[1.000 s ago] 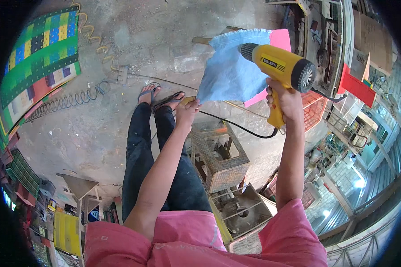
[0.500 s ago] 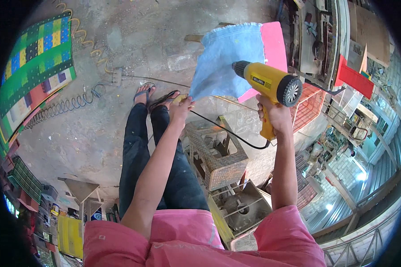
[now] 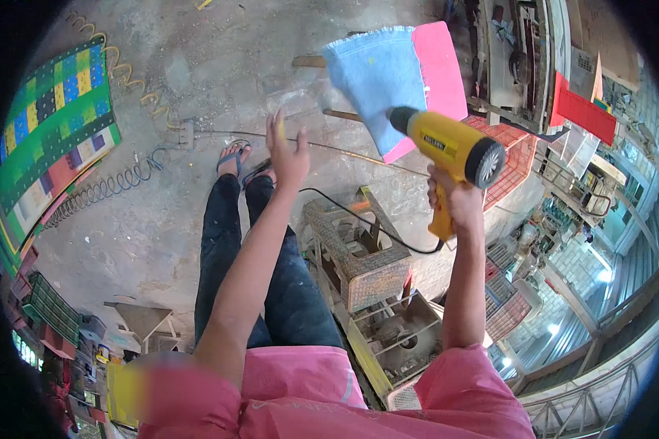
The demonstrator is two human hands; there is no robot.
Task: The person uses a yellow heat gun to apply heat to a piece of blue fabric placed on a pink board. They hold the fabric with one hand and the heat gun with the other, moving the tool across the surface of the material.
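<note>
My right hand (image 3: 455, 201) is clenched on the yellow heat gun (image 3: 450, 146), nozzle at the blue cloth (image 3: 377, 77); my left hand (image 3: 285, 154) hangs open-fingered above the floor (image 3: 139, 219).

Small workshop, open to yard at right. Bare stained concrete floor (image 3: 146, 241) with coiled air hoses (image 3: 110, 186) near checkered mat (image 3: 51, 139) at floor's left edge. Yellow heat gun (image 3: 454, 150) on black power cord (image 3: 359, 219). Woven plastic stool (image 3: 359, 256) above open-topped crate of metal parts (image 3: 403, 340). Cluttered workbench (image 3: 516, 58) along floor's far right edge; stacked crates (image 3: 47, 314) at lower left.
</note>
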